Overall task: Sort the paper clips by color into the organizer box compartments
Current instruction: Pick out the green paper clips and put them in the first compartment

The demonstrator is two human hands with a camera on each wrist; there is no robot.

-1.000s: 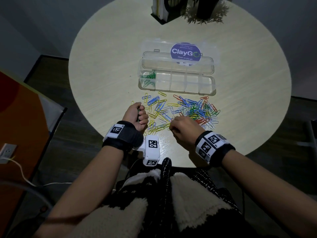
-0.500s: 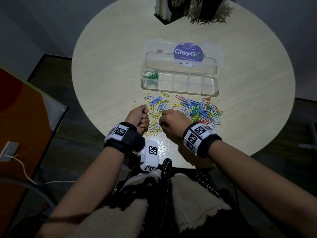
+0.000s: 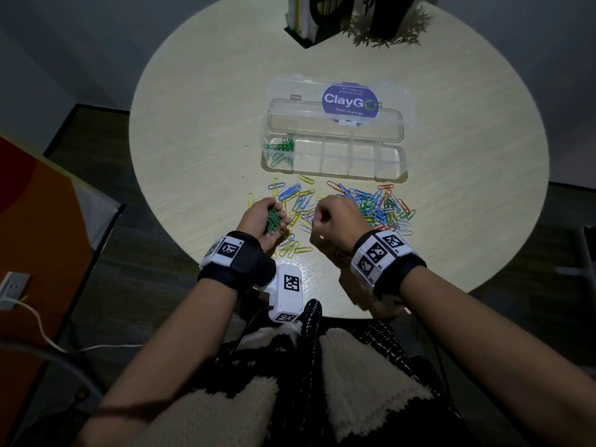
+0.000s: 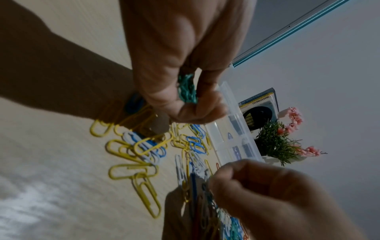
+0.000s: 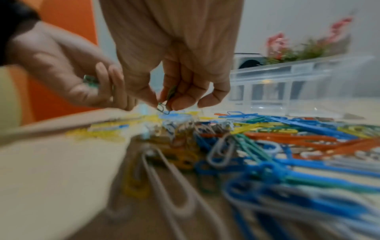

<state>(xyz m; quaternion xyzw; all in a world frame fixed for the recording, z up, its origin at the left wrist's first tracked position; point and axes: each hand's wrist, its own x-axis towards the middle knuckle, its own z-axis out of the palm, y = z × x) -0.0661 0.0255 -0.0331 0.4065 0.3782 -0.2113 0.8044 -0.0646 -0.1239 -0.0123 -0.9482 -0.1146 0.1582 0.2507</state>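
Observation:
A clear organizer box lies open on the round table, with green clips in its leftmost compartment. In front of it spreads a loose pile of mixed paper clips, yellow, blue, orange, green and white. My left hand hovers at the pile's left end, cupped around a bunch of green clips. My right hand is close beside it, above the pile, and pinches a green clip between thumb and fingertips.
The box lid with a purple ClayGo sticker lies flat behind the compartments. A black holder with books and a potted plant stand at the table's far edge. An orange panel is at the left, beside the table.
My right hand has moved left from the pile towards my left hand. My left hand has turned so the green clips in its palm show.

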